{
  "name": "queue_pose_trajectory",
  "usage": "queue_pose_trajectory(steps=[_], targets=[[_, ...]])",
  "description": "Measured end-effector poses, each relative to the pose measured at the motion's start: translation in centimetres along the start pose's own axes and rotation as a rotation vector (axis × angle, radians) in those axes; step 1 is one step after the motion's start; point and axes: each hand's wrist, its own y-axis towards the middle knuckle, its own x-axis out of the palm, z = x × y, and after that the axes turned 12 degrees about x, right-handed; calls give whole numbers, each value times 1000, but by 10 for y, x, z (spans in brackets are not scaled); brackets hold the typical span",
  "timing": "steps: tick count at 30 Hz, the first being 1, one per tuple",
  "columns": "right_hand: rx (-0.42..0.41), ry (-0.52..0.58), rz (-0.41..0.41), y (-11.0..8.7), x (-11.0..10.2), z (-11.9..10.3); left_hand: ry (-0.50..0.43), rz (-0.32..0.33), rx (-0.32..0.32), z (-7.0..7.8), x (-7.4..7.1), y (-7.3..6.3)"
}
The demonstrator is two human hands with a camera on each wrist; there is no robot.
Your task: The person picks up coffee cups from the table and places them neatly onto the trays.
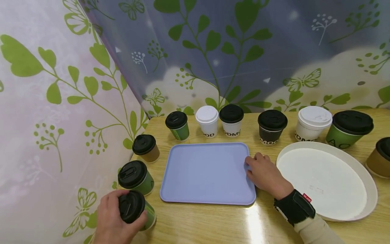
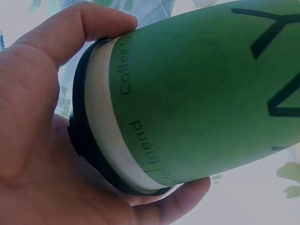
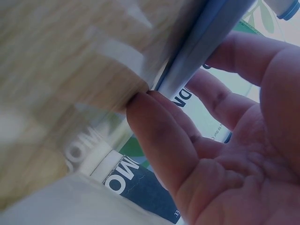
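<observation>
My left hand [image 1: 114, 217] grips a green paper cup [image 1: 149, 217] by its black lid at the lower left. In the left wrist view the thumb and fingers reach round the lid end of this green cup [image 2: 201, 93], which has dark lettering. A rectangular lilac-blue tray [image 1: 207, 174] lies flat on the table. At its right side my right hand [image 1: 268, 174] pinches the rim. Seen from the right wrist, the fingers [image 3: 159, 136] meet the tray's edge [image 3: 197, 51] close to the wood surface.
Behind the left hand stand another green cup [image 1: 143, 183] and a brown cup [image 1: 150, 154]. Several lidded cups, among them a black one [image 1: 271, 134], line the table's back. A round white tray [image 1: 323, 183] lies right of the right hand. A patterned curtain [image 1: 61, 118] borders the left.
</observation>
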Motion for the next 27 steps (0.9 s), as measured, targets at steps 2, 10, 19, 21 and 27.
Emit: queue_pose_trajectory(steps=[2,10,19,21,27], targets=[[3,1,-3,-1,0,-1,6,35,30,3,1,0],[5,3,-4,-1,0,-1,-30,137,124,16,3,2],[7,-4,-5,0,-1,-2,-106,160,177,26,5,11],[8,-3,-6,0,0,-2,-121,164,193,28,6,14],[10,-1,-8,-1,0,-2,-130,150,235,36,9,24]])
